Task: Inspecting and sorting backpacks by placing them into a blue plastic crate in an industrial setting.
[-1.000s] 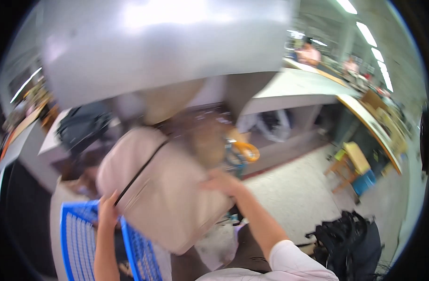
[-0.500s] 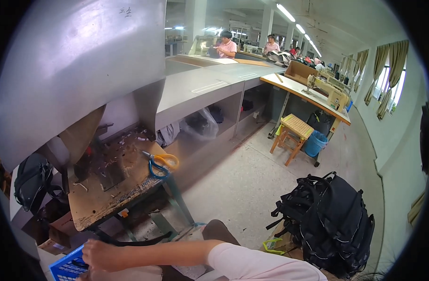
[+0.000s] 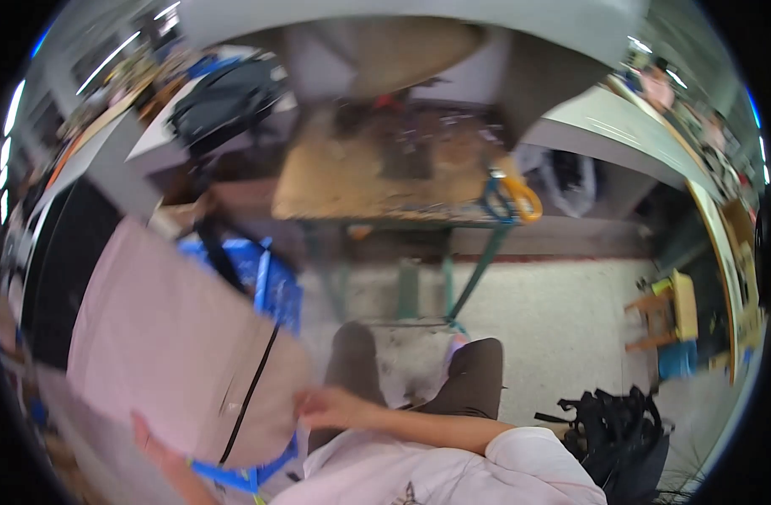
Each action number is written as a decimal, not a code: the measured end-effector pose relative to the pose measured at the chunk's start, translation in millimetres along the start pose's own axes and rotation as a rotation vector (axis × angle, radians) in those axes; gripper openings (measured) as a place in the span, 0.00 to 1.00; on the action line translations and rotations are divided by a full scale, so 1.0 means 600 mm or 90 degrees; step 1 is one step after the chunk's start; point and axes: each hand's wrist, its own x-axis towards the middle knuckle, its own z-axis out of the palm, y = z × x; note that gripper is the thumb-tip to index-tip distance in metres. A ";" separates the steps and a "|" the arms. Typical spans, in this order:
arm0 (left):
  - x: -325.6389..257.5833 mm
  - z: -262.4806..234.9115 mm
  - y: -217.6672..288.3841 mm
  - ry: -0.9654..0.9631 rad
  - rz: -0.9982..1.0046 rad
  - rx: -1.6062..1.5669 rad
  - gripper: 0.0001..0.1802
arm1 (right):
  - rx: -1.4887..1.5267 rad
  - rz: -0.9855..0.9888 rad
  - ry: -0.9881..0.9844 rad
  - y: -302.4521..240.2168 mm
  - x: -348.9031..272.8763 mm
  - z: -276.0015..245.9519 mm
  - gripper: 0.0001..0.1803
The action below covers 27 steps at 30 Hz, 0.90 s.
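A large pale pinkish-beige panel (image 3: 170,337) lies tilted across the left side, with a thin black strip (image 3: 250,391) running over its right part. It looks smooth and slightly bowed; its kind I cannot make out for sure. My left hand (image 3: 160,450) grips its lower left edge, part of the fingers hidden by it. At its right edge, my right hand (image 3: 326,409) has its fingers bent and closed on the rim, somewhat blurred. Beneath the panel, a blue plastic crate (image 3: 276,286) shows at the top right and bottom. A black strap (image 3: 221,261) hangs over the crate.
Ahead stands a worn wooden table (image 3: 352,185) with scraps and orange-and-blue-handled scissors (image 3: 510,198) at its right corner. A black backpack (image 3: 225,105) lies beyond left. More black bags (image 3: 613,438) stand at lower right, near a wooden stool (image 3: 667,311) and blue bin (image 3: 677,359).
My view has swung left and down. The large pale panel has come into full view over the blue crate, and both hands are now at its edges.
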 end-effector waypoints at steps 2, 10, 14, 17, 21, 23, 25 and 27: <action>-0.033 0.128 0.002 0.150 -0.072 -0.177 0.29 | -0.097 0.051 0.168 -0.026 0.004 -0.010 0.35; -0.009 0.233 -0.135 -0.087 -0.134 -0.339 0.31 | 0.330 -0.035 0.232 -0.085 0.011 -0.112 0.26; 0.018 0.269 -0.197 -0.202 -0.170 -0.371 0.29 | 0.251 -0.100 0.374 -0.148 0.009 -0.162 0.24; 0.033 0.320 -0.225 -0.276 -0.229 -0.441 0.25 | 0.234 -0.196 0.462 -0.167 0.003 -0.195 0.21; 0.049 0.372 -0.256 -0.320 -0.284 -0.482 0.23 | 0.220 -0.266 0.522 -0.191 -0.009 -0.219 0.19; 0.041 0.401 -0.253 -0.342 -0.298 -0.464 0.22 | 0.246 -0.287 0.536 -0.198 -0.010 -0.230 0.18; 0.040 0.420 -0.255 -0.340 -0.323 -0.468 0.22 | 0.274 -0.304 0.544 -0.202 -0.012 -0.239 0.17; 0.038 0.431 -0.262 -0.333 -0.341 -0.470 0.23 | 0.223 -0.311 0.566 -0.204 -0.016 -0.247 0.17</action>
